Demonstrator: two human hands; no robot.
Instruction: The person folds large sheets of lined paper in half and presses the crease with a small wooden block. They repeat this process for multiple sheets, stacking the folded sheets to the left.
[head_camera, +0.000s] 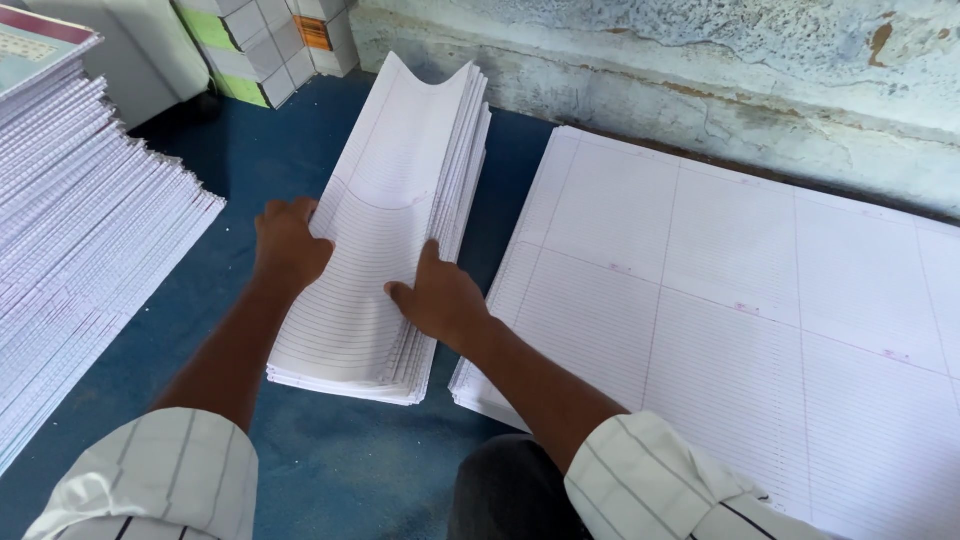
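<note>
Striped white sleeves (160, 470) fill the near edge of the view, above a blue tabletop (340, 460). Between the forearms lies a narrow stack of folded ruled sheets (390, 230), its long axis running from the near edge away toward the far wall (700, 70), tilted slightly right; the far end curls up into two peaks. The left hand (288, 245) rests on the stack's left edge, fingers curled loosely over it. The right hand (440, 298) presses on the right edge, thumb lying flat on the top sheet, the other fingers tucked down along the layered side. Just right of the stack a pile of large unfolded ruled sheets (760, 300) lies flat. A tall slanting pile of notebooks (70, 230) covers the left edge, and bundled boxes (270, 45) stand at the far left corner.
</note>
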